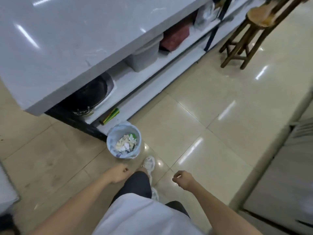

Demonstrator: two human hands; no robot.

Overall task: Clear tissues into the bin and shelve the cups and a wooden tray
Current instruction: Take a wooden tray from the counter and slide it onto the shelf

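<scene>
White top [145, 217], dark shorts [138, 185], pale mesh sneakers [149, 164], bare forearms.

Tissues [126, 143] in bin [111, 141] on floor [194, 116], beside counter [67, 39].

Glossy cream floor tiles [211, 102] reflect streaks of overhead light. A white table [71, 39] fills the upper left, with white shelves [140, 78] beneath it holding a dark pan [91, 95], a grey tub [144, 56] and a reddish bag [176, 36]. Wooden stools [254, 29] stand at the upper right. A pale cabinet edge [277, 150] runs along the right side.
</scene>
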